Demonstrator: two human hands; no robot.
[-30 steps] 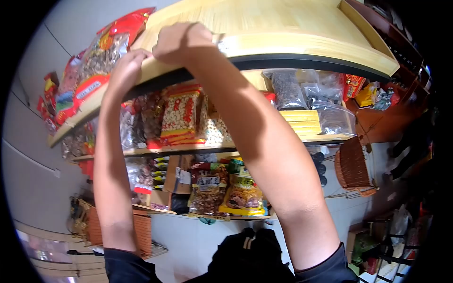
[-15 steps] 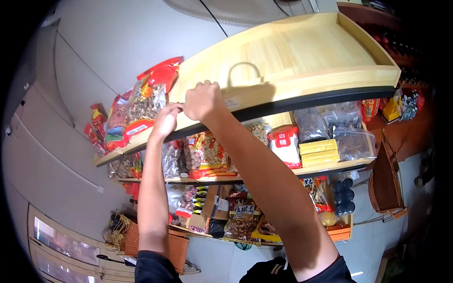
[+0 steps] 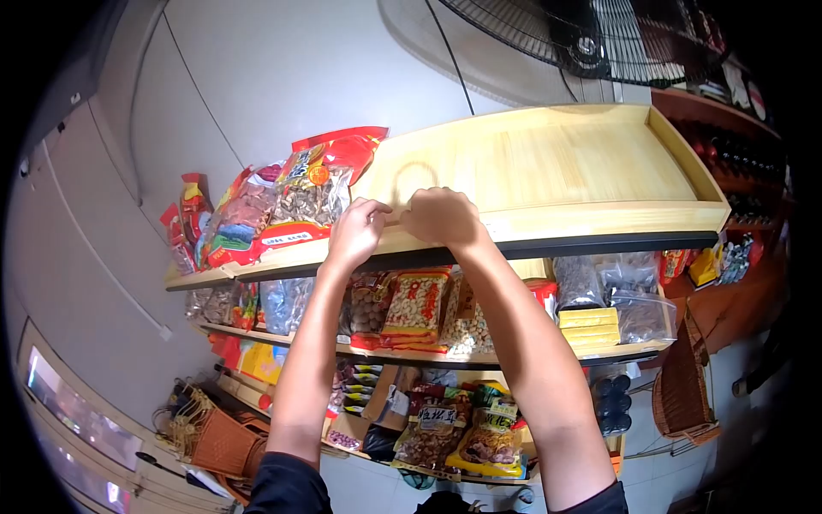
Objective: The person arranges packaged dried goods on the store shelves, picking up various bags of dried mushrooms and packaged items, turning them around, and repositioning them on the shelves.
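My left hand is closed at the front lip of the wooden top shelf, fingertips pinched together beside the mushroom bag. Just right of it, my right hand is curled into a fist over the same lip. Whatever either hand holds is hidden by the fingers. A red-topped clear bag of dried mushrooms leans on the shelf to the left of my hands. Farther left lies a bag of reddish dried goods. Bare wood and a curved shadow show behind my fists.
Below, the middle shelf holds nut bags and yellow packs. Lower still are mushroom bags. A black fan stands at the upper right. Wicker baskets sit at lower left, with another basket at right.
The view has shifted, bringing the fan into sight. My right hand has slid a little right along the shelf lip, leaving a small gap between my hands. Both remain closed.
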